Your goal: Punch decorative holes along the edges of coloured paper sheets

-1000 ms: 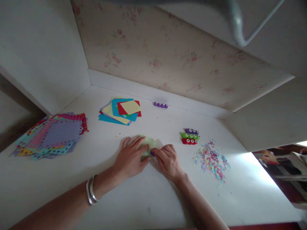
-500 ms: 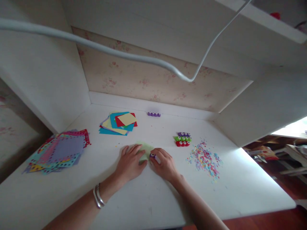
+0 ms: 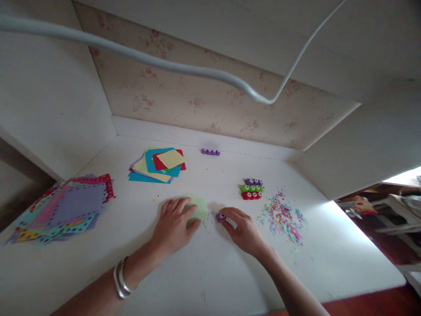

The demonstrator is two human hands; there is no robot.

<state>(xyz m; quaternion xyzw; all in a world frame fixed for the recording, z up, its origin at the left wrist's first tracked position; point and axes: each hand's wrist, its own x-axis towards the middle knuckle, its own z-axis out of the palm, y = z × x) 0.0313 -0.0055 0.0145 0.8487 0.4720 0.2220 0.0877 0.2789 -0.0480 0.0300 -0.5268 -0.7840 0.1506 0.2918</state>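
Observation:
A pale green sheet of paper lies on the white table at the middle. My left hand rests over its left part, fingers spread and thumb apart, covering some of the sheet. Just right of the paper, my right hand pinches a small purple craft punch with a white round eye-like top. Thumb and fingers are on the punch, and a narrow gap separates it from the paper. Tiny dark marks or bits lie near the paper's right edge.
Punched coloured papers are stacked at left, with plain coloured sheets behind. Purple punches line up at the back. Purple, green and red punches stand beside scattered confetti at right. A white cable crosses above.
My right hand has moved right with the purple punch, from the green paper's edge to clear of it. More of the paper shows. My left hand stays on the sheet; the view has shifted slightly.

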